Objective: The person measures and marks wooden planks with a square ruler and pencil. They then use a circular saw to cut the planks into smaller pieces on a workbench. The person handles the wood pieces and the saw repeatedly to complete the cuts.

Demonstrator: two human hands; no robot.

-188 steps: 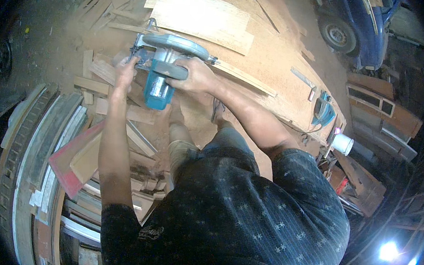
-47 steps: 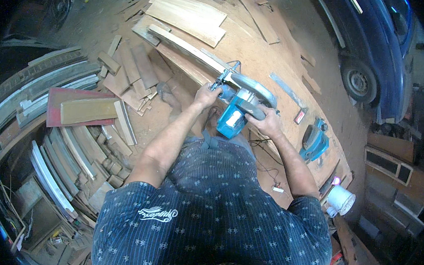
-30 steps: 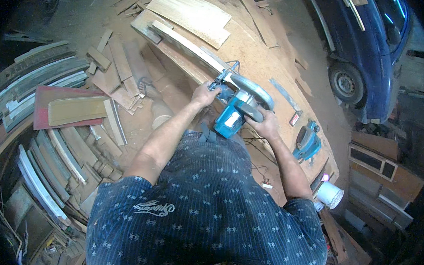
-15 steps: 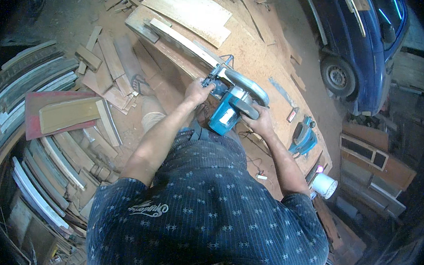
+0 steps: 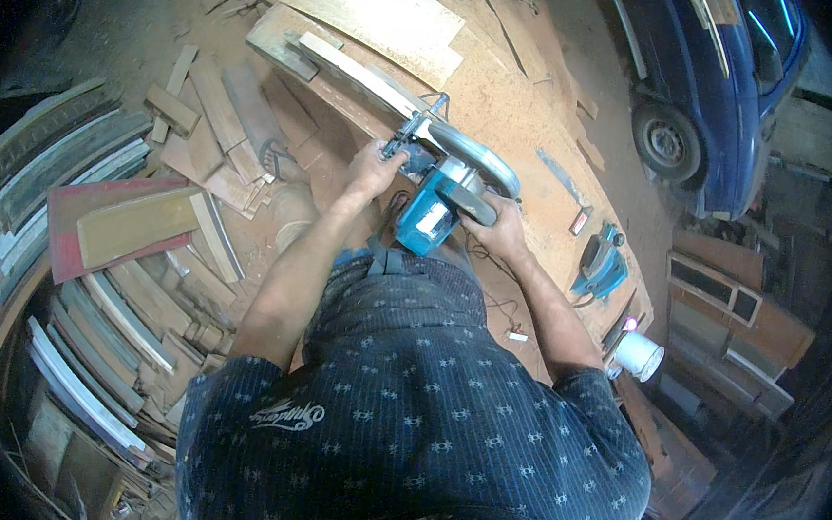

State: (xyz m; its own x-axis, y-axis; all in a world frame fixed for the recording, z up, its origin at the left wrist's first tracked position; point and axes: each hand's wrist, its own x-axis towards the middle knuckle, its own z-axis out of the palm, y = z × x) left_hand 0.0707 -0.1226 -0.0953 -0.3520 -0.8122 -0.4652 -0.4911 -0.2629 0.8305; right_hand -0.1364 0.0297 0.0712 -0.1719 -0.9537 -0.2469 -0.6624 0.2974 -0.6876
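Note:
Both my hands hold a teal circular saw (image 5: 422,219) with a grey guard, over a long narrow board (image 5: 351,71) along the near edge of the wooden work surface (image 5: 505,120). My left hand (image 5: 376,167) is closed on the saw's front fitting, at its left side. My right hand (image 5: 497,225) is wrapped round the dark rear handle. The guard hides the blade; I cannot tell whether it touches the wood. Right of the saw lie a metal strip (image 5: 558,173) and a teal power planer (image 5: 603,265).
Wide pale boards (image 5: 376,17) lie on the surface's far part. Offcuts (image 5: 222,118) and stacked timber (image 5: 85,371) cover the floor at left. A blue vehicle (image 5: 729,128) stands at upper right, a white bucket (image 5: 638,356) at right. Cords (image 5: 505,306) trail below the saw.
Over the last second and a half, the saw and both hands have shifted slightly up-left along the board. Earlier, six seconds ago, the saw was raised and tilted differently, farther left in view.

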